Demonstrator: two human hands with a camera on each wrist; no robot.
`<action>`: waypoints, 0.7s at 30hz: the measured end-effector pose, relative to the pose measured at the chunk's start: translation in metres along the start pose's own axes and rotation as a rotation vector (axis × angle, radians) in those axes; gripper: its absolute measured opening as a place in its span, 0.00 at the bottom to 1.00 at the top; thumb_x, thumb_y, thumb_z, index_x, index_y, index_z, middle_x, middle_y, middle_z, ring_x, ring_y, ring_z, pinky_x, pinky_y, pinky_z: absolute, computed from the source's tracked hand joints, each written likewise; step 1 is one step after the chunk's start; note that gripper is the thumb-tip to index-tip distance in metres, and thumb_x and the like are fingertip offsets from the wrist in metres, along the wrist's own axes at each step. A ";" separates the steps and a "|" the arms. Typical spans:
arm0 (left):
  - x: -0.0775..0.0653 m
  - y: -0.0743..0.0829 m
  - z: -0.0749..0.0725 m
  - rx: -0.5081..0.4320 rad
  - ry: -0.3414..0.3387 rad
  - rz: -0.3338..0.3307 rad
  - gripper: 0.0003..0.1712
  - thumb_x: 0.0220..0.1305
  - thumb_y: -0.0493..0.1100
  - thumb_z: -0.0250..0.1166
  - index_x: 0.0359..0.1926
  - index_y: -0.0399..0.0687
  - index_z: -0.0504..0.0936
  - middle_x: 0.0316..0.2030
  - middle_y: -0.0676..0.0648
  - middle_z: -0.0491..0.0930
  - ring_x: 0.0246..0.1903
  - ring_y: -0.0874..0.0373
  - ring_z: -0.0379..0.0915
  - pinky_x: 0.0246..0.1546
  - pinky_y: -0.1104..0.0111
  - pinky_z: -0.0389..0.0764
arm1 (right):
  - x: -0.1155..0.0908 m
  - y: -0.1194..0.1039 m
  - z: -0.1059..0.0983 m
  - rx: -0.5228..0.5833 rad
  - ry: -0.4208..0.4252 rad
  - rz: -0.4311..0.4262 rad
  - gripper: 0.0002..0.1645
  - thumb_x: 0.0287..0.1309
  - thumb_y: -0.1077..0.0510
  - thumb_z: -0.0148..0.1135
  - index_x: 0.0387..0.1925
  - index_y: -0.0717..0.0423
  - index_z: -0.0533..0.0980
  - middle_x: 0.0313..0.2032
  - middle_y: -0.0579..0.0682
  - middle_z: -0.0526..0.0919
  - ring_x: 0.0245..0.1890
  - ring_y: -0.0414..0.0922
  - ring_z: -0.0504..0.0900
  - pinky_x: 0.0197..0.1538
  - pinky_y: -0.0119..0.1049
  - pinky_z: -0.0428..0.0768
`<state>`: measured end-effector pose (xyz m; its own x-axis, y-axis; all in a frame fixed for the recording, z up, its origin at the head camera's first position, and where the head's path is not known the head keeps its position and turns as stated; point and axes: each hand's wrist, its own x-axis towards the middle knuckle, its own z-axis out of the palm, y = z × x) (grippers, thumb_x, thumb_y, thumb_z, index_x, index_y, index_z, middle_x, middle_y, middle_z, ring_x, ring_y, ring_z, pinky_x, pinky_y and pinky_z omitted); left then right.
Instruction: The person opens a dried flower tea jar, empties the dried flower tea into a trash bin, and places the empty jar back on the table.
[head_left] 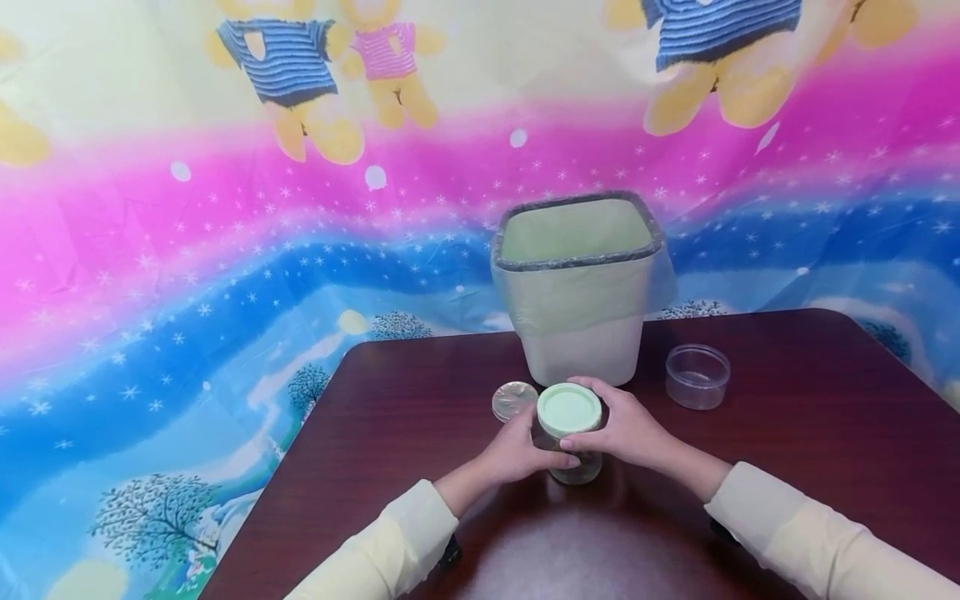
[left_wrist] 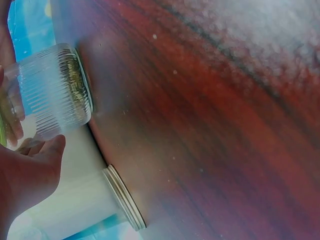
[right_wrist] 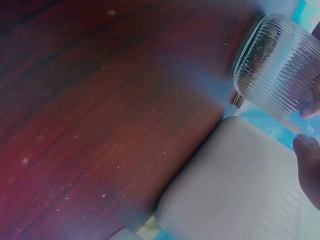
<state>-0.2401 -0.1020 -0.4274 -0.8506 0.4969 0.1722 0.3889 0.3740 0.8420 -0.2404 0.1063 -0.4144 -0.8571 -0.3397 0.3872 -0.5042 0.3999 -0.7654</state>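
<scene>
A ribbed glass jar (head_left: 576,476) stands upright on the table, with a pale green lid (head_left: 570,407) on its mouth. Dark, dried-looking bits lie in the bottom of the jar, seen through the glass (left_wrist: 56,90) in the left wrist view. My left hand (head_left: 513,450) grips the jar's upper side from the left, thumb across its front. From the right, my right hand (head_left: 628,429) holds the lid at its rim, with the thumb in front and fingers behind. Just left of the jar lies a gold metal lid (head_left: 514,401).
A white waste bin (head_left: 581,354) with a clear liner and grey rim stands right behind the jar. To its right is a clear round plastic tub (head_left: 697,382). The dark wooden table (head_left: 810,450) meets a patterned backdrop (head_left: 247,308) at its far edge.
</scene>
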 end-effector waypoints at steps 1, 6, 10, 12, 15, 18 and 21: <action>0.000 0.000 0.000 0.006 -0.003 0.002 0.45 0.47 0.48 0.79 0.66 0.54 0.68 0.52 0.59 0.76 0.54 0.65 0.70 0.58 0.67 0.69 | 0.000 0.000 0.000 0.003 -0.002 0.000 0.48 0.36 0.44 0.82 0.59 0.55 0.73 0.48 0.50 0.81 0.45 0.47 0.78 0.48 0.47 0.76; 0.001 0.000 -0.001 0.011 -0.023 0.019 0.45 0.48 0.48 0.78 0.66 0.54 0.67 0.54 0.58 0.76 0.55 0.65 0.69 0.58 0.67 0.69 | -0.002 -0.001 -0.002 0.026 -0.016 -0.006 0.47 0.37 0.46 0.82 0.60 0.56 0.72 0.50 0.51 0.80 0.47 0.47 0.78 0.49 0.47 0.76; 0.001 0.001 -0.002 0.001 -0.034 0.025 0.44 0.48 0.46 0.78 0.66 0.54 0.67 0.54 0.58 0.76 0.54 0.65 0.70 0.58 0.67 0.69 | -0.001 -0.001 -0.003 0.020 -0.028 -0.008 0.47 0.37 0.45 0.82 0.60 0.55 0.72 0.50 0.50 0.80 0.47 0.47 0.78 0.49 0.47 0.76; 0.001 0.001 -0.002 0.001 -0.039 0.027 0.44 0.48 0.46 0.78 0.66 0.54 0.67 0.54 0.58 0.76 0.54 0.65 0.70 0.58 0.68 0.69 | -0.001 0.000 -0.003 0.014 -0.031 -0.009 0.47 0.37 0.45 0.82 0.60 0.55 0.72 0.50 0.50 0.80 0.47 0.47 0.78 0.49 0.48 0.76; 0.001 0.000 -0.003 -0.003 -0.044 0.026 0.45 0.48 0.46 0.78 0.66 0.54 0.67 0.54 0.58 0.75 0.55 0.65 0.70 0.58 0.68 0.69 | 0.000 0.001 -0.004 0.015 -0.036 -0.013 0.47 0.37 0.45 0.82 0.60 0.56 0.72 0.50 0.51 0.80 0.47 0.48 0.78 0.50 0.48 0.76; 0.002 0.000 -0.003 -0.006 -0.052 0.027 0.45 0.49 0.46 0.78 0.66 0.55 0.66 0.54 0.58 0.75 0.55 0.65 0.69 0.58 0.68 0.69 | 0.002 0.002 -0.005 0.024 -0.048 -0.024 0.47 0.38 0.46 0.82 0.60 0.55 0.72 0.49 0.50 0.80 0.47 0.47 0.78 0.50 0.47 0.75; 0.003 -0.002 -0.003 -0.010 -0.061 0.028 0.45 0.49 0.45 0.78 0.67 0.54 0.66 0.55 0.57 0.75 0.55 0.65 0.69 0.58 0.68 0.69 | 0.004 0.004 -0.007 0.052 -0.080 -0.041 0.46 0.39 0.47 0.81 0.60 0.55 0.72 0.49 0.49 0.80 0.47 0.46 0.77 0.51 0.44 0.75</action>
<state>-0.2444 -0.1036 -0.4269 -0.8161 0.5541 0.1642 0.4084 0.3518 0.8423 -0.2464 0.1121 -0.4122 -0.8238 -0.4226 0.3779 -0.5307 0.3407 -0.7761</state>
